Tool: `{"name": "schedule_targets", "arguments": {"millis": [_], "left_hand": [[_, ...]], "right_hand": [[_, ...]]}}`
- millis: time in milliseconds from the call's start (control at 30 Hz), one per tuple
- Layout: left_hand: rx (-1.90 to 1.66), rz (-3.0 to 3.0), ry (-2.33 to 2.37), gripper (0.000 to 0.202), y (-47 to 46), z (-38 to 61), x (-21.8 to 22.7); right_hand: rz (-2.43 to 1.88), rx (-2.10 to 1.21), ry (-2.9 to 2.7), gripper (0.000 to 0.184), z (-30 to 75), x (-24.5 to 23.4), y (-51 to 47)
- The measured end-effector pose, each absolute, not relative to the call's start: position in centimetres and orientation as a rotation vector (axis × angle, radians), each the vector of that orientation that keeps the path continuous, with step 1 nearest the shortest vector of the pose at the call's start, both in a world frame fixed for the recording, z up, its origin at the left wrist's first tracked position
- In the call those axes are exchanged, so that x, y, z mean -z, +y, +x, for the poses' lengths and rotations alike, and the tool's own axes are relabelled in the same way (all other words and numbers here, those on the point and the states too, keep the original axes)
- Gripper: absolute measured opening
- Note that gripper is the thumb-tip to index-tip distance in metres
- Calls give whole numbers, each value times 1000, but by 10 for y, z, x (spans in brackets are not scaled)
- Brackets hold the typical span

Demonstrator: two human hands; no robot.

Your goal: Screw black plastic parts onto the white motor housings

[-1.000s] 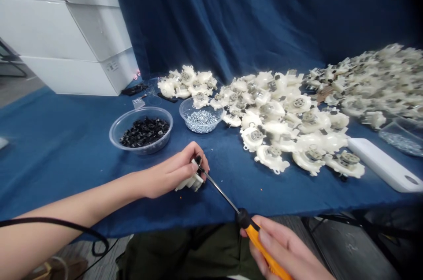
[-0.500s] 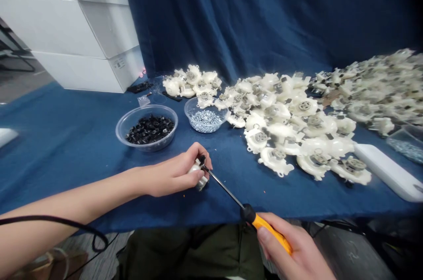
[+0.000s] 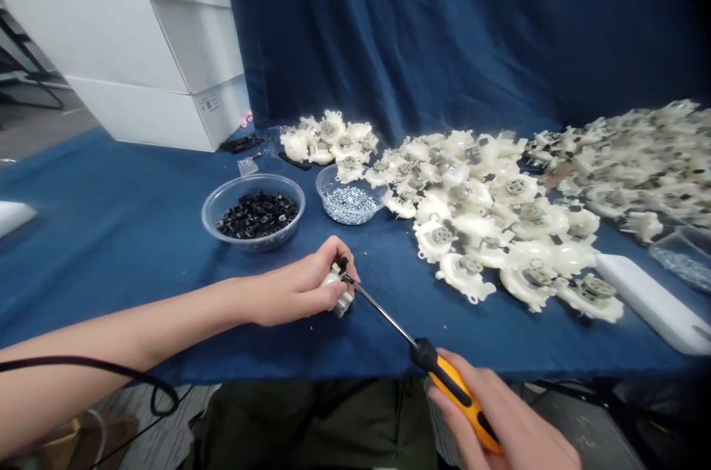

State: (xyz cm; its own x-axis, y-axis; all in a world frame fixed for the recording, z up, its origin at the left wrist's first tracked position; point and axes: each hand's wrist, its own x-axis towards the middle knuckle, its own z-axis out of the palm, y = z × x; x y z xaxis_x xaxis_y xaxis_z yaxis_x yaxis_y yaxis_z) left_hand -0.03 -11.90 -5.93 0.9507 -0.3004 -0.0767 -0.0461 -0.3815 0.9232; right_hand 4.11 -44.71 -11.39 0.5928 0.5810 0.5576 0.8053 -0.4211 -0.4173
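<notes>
My left hand [image 3: 311,283] is closed around a small cream plastic part [image 3: 340,294] with a black piece at its top, just above the blue cloth. Fingers cover much of that part. In my right hand [image 3: 494,411] is a screwdriver [image 3: 452,381] with an orange and black handle. Its metal shaft slants up to the left, and the tip meets the part beside the black piece. A bowl of small black pieces [image 3: 253,237] stands beyond my left hand. To its right is a smaller clear bowl of silver screws [image 3: 352,203].
Cream plastic assemblies [image 3: 489,211] are heaped over the right of the blue-covered table [image 3: 111,233], with another pile [image 3: 638,152] farther right. A white oblong block [image 3: 655,303] and a clear container of screws [image 3: 686,255] lie there. White boxes [image 3: 149,48] are stacked at the back left.
The screwdriver handle has turned in my right hand, showing more black grip, and the fingers have shifted on it. My left hand keeps its hold. The view has swung slightly.
</notes>
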Motion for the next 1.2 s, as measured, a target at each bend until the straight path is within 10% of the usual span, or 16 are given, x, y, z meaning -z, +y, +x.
{"name": "schedule_targets", "arguments": {"millis": [300, 433, 667, 800, 967, 1200], "left_hand": [[260, 2006, -244, 18, -118, 0, 59], [259, 1940, -237, 17, -119, 0, 61], [260, 1932, -265, 16, -120, -1, 62], [278, 1960, -252, 17, -118, -1, 60], [266, 1987, -271, 20, -118, -4, 62], [203, 1968, -206, 24, -125, -5, 64]], "right_hand": [[-1593, -1308, 40, 62, 59, 80, -440], [-1719, -1113, -221, 54, 63, 85, -444], [-2164, 566, -1245, 28, 63, 96, -450], [-2162, 142, -1128, 30, 70, 97, -451], [-1695, -1361, -166, 64, 76, 76, -440], [-1658, -1193, -176, 54, 69, 72, -441]]}}
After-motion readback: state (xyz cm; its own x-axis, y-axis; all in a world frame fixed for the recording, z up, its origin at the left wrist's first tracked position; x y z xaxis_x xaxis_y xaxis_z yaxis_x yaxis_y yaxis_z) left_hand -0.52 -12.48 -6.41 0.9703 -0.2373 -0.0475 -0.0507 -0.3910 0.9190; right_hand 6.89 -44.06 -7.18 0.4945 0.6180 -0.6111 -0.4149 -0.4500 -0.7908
